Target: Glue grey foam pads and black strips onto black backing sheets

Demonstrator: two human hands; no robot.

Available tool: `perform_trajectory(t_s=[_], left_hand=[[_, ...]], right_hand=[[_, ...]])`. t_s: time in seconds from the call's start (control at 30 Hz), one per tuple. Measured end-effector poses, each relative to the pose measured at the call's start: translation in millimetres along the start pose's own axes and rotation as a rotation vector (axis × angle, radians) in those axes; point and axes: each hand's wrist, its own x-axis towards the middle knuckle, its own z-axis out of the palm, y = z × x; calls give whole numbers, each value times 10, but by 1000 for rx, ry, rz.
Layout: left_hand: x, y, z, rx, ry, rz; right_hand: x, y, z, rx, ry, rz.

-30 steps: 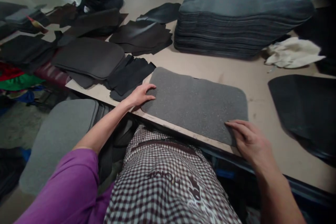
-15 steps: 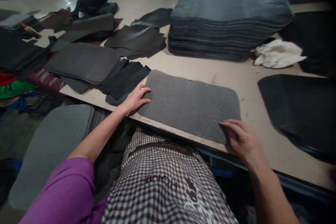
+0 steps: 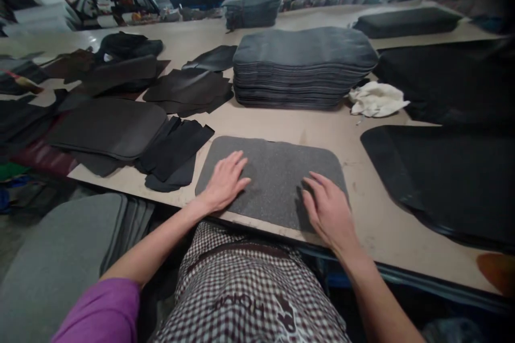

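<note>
A grey, speckled mat (image 3: 273, 182) with rounded corners lies flat along the front edge of the table (image 3: 257, 123). On its left part rests my left hand (image 3: 227, 179), fingers stretched out and spread. Over the right part is my right hand (image 3: 328, 206), its fingers apart and slightly bent, casting a shadow on the surface. Nothing is held in either hand. Whether the right fingertips touch the mat, I cannot tell. Left of it lie loose black pieces (image 3: 175, 147), beside a stack of dark rounded panels (image 3: 110, 126).
A tall stack of dark mats (image 3: 300, 69) stands behind, next to a crumpled white cloth (image 3: 378, 99). Large black sheets (image 3: 446, 177) cover the right side. More grey mats (image 3: 68, 252) stand low at the left, below the table edge. An orange-brown round thing (image 3: 497, 272) sits at the right edge.
Both hands have moved inward from the mat's left and right ends onto its surface. My right hand has let go of the near right corner. The camera view has tilted up.
</note>
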Motion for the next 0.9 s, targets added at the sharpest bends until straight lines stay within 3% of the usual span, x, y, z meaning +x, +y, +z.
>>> perform_trajectory(t_s=[0.1, 0.2, 0.43, 0.67, 0.9], left_hand=[[225, 346, 219, 6, -111, 169], [327, 423, 388, 59, -136, 210], [460, 201, 413, 72, -184, 272], [967, -1, 493, 96, -174, 325], [1406, -174, 554, 81, -55, 131]], right_hand=[[199, -233, 273, -44, -98, -89], [247, -280, 474, -125, -181, -75], [221, -271, 456, -201, -264, -27], [244, -303, 430, -163, -271, 14], [250, -306, 401, -96, -254, 35]])
